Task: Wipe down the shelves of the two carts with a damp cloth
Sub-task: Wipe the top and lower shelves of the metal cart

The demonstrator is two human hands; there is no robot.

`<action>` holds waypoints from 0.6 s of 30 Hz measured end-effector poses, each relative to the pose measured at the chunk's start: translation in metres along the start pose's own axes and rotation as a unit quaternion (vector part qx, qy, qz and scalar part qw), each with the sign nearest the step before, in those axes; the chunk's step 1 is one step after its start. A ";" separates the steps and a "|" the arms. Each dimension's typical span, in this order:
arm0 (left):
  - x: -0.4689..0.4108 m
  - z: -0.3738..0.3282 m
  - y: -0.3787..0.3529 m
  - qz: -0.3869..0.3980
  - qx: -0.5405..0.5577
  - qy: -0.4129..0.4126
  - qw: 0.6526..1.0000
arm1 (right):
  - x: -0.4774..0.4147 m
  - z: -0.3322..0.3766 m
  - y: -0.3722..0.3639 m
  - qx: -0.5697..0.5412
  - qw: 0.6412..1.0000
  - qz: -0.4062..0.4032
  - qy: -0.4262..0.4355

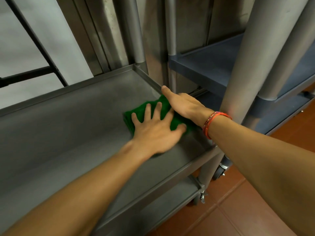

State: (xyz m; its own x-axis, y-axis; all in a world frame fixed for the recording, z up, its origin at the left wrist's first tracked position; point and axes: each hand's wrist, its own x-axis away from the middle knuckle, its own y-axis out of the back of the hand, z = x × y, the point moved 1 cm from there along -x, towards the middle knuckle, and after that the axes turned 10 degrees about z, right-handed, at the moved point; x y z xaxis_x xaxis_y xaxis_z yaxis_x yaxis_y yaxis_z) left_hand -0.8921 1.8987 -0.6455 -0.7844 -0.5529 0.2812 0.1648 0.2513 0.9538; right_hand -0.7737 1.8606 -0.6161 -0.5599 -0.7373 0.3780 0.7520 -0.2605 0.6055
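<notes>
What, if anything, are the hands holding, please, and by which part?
Nothing is gripped. The left hand and the right hand both press flat, fingers straight, on the top face of the green cloth lying on the steel shelf.

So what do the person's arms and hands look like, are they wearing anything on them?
No sleeves or gloves are in view. The left hand and right hand are bare, and no rings show. The only thing worn is a small stack of thin bracelets on the right wrist: red-orange cords and what looks like a darker beaded strand. The left wrist has nothing on it.
</notes>
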 end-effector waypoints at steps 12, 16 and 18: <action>-0.054 0.037 0.018 -0.015 -0.001 0.006 1.000 | -0.007 -0.004 0.001 0.044 0.999 -0.001 0.017; -0.093 0.064 0.035 -0.019 0.001 0.033 0.999 | -0.007 -0.006 0.000 0.072 0.997 -0.008 0.015; -0.108 0.075 0.043 -0.019 0.014 0.050 0.998 | -0.007 -0.006 0.000 0.078 0.997 -0.006 0.016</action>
State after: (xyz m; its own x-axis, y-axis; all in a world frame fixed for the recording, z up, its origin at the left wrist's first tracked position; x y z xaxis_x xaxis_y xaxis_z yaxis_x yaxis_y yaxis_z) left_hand -0.8451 2.0290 -0.6433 -0.7253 -0.6391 0.2558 0.1184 0.2502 0.9609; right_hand -0.7676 1.8614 -0.6231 -0.5560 -0.7545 0.3488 0.6801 -0.1717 0.7127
